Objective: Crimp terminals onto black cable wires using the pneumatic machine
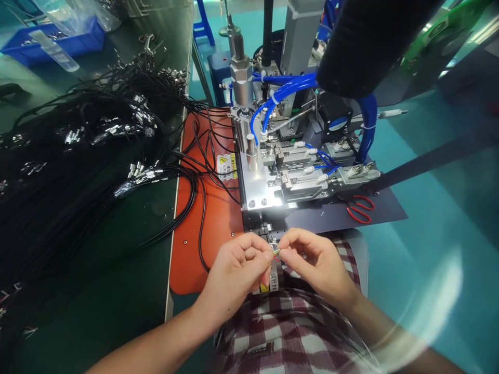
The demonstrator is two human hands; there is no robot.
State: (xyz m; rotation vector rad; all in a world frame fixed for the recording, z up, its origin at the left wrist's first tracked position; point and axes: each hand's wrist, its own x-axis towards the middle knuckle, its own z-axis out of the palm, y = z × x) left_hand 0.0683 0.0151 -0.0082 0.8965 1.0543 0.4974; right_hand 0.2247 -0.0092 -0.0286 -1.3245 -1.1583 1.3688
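Pinching with the left hand [239, 265], thumb tip up against forefinger, other fingers curled loosely. Pinching likewise with the right hand [317, 262], thumb and forefinger nearly meeting. Between the 2 sets of fingertips: thin wire ends [276, 252] — white, red and yellowish-green by the look. Partly hidden by the fingers; cannot tell how many strands, nor which fingertip bears on which.

Likely very light, soft and a little springy, apt to curl away or slip from a bare fingertip. Probably easy to nick or break under a hard tug. Best taken close to the tips, on the coloured covering, with thumb and forefinger only — light pressure, no twisting.

Just below the fingertips: a label plate [274, 280], partly covered. Bodyward of both hands: a checked garment [288, 332]. Left of the left hand: an orange-red panel [222, 228], crossed by thin black cable [201, 223]. Ahead of both hands: a metal machine [268, 195], fed by blue tubing [290, 85]. Ahead and to the right of the right hand: red-handled scissors [360, 209]. Farther left of the left hand: a cable bundle [138, 174] with bright ends. Farthest out, ahead-left of the left hand: a blue bin [91, 39].
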